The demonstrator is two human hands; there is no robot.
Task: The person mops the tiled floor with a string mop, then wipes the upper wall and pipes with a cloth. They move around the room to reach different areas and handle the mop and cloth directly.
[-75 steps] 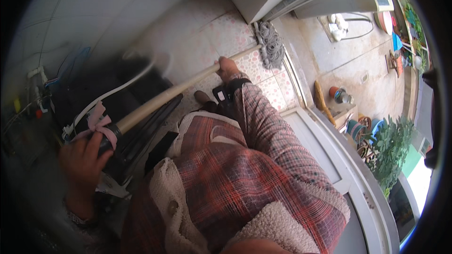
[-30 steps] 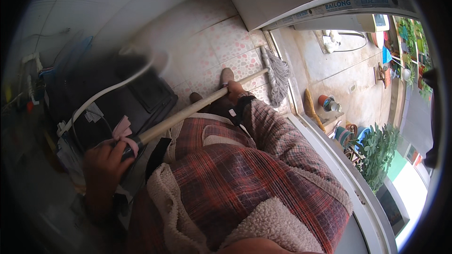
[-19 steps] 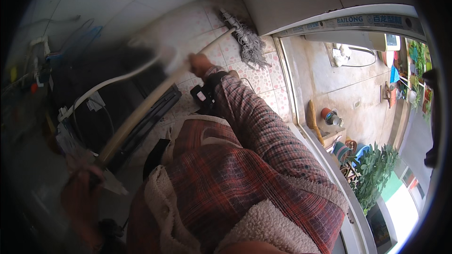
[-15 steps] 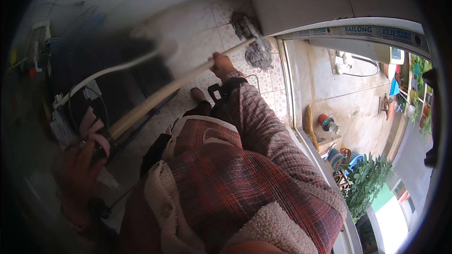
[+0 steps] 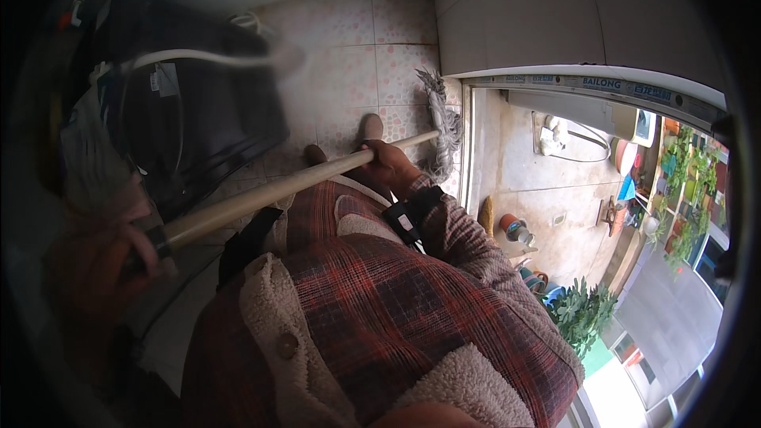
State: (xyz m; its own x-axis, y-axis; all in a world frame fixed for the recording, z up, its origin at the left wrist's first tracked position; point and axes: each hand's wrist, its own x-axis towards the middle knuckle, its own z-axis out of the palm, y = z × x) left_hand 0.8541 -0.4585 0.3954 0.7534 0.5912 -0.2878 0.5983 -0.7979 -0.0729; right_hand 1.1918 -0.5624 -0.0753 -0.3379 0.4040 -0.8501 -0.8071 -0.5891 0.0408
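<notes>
Tiled floor (image 5: 341,71): mop (image 5: 261,194) held two-handed near door frame (image 5: 468,143)

Right hand (image 5: 387,162) grasps the pale handle partway along. Left hand (image 5: 97,268), dim and blurred, is curled around its dark upper end, beside a pink cloth strip (image 5: 120,204). Grey mop head (image 5: 445,131) lies on the floor, just beside the door frame. A pale hose (image 5: 186,55) crosses a bulky black object (image 5: 226,103) beyond the left hand. Outdoors, past the frame: leafy plant (image 5: 583,313).

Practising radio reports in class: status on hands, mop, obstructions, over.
Left hand, blurred, round end of mop handle. Right hand gripping nearer mop head. Mop head on tiled floor. Door frame close on its right, possible obstruction.
</notes>
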